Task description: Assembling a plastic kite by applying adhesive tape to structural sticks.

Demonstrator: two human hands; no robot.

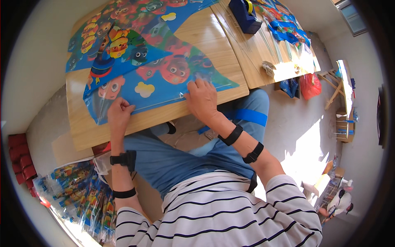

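Observation:
A thin, glossy blue sheet [166, 82] printed with cartoon characters lies on the wooden table in front of me. A slim pale rod [158, 104] runs along its near edge. My left hand [119, 114] pinches the sheet's edge near its left corner, thumb against the fingers. Farther right, my right hand [202, 99] has its fingers curled over the same edge, close to the rod; the fingertips are partly hidden. More printed sheeting [119, 45] lies folded and overlapping beyond.
A dark blue tape dispenser [245, 17] stands at the far right, near several thin rods [263, 45] and printed pieces with blue ribbon [290, 35]. A red plastic bag [310, 86] sits beyond the table's right edge. Bagged printed pieces [84, 193] lie at lower left.

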